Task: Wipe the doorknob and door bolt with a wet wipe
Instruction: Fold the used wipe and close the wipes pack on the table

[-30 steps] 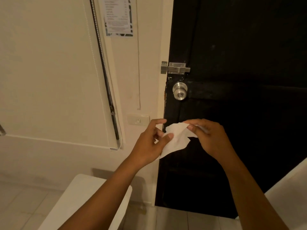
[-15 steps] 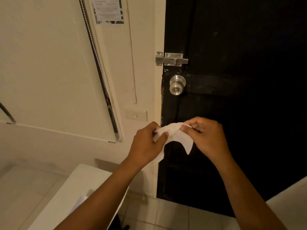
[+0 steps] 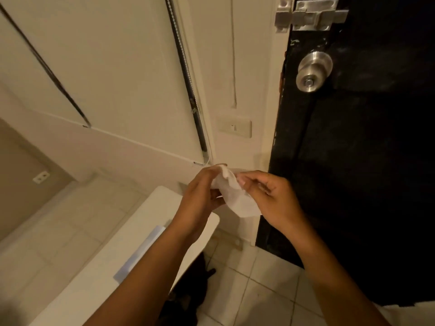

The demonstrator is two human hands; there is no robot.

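Wet wipe (image 3: 237,196) hangs between the two hands in mid-air, low in front of the door frame, well below the doorknob (image 3: 314,71) and the door bolt (image 3: 308,16). It looks thin, limp and nearly weightless, the kind of sheet that sags and folds on itself wherever it isn't held. Its lower flap droops free beneath the fingers.

Left hand (image 3: 202,196) has its fingers curled round the upper left part of the sheet, and the right hand (image 3: 273,198) pinches the opposite edge between thumb and fingertips, so each grip is closed on the wipe, not spread. I'd judge the sheet is being opened out or bunched into a pad; either way it isn't yet touching any metal.

Damp cloth like this tends to cling to skin and slide on polished steel, so I'd take it gathered into the palm, with several layers under the fingers. The round knob probably wants the wipe wrapped about it and twisted. The bolt, with its edges and sliding bar, likely needs a fingertip pushed through the cloth into the corners, and a thin sheet could snag there.

Both fittings sit on the left edge of the black door (image 3: 364,161). Down to the left stands a white surface (image 3: 146,231) with a pale flat packet (image 3: 141,252) near its right edge, over a tiled floor (image 3: 247,290).
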